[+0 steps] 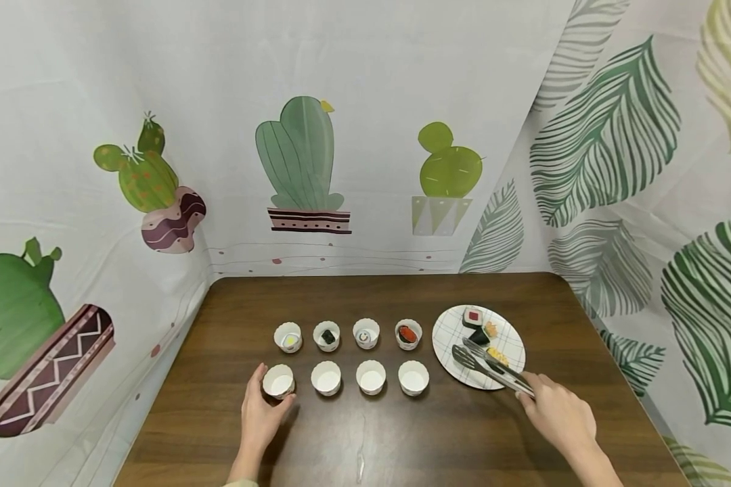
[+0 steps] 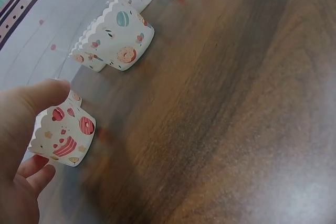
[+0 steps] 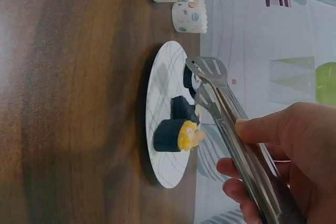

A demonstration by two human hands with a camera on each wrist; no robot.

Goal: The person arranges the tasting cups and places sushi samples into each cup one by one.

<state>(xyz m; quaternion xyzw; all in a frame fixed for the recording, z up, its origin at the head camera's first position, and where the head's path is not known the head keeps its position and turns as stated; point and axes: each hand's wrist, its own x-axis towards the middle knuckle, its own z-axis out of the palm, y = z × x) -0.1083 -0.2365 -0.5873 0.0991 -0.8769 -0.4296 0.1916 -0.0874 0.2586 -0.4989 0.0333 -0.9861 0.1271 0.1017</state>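
At the left end of the front row, my left hand [image 1: 262, 412] holds a white paper baking cup [image 1: 279, 383], its fingers along one side and its thumb on the other. Cake and donut prints cover that cup in the left wrist view. My right hand [image 1: 559, 414] grips metal serving tongs [image 3: 239, 150], whose slotted ends stand slightly apart above a white plate [image 1: 453, 362]. Nothing shows between the tong ends. On the plate lie toy sushi pieces: a corn-topped roll [image 3: 170, 136], a dark wrapped piece [image 1: 479, 336] and a red-centred roll [image 1: 472, 316].
Behind the front row, several cups hold sushi pieces: one with yellow [image 1: 289, 340], one dark [image 1: 328, 336], one white roll [image 1: 365, 334] and one red-topped [image 1: 408, 335]. Other front-row cups [image 1: 326, 378] show bare insides. Printed cloth [image 1: 371, 149] hangs behind the wooden table [image 1: 317, 446].
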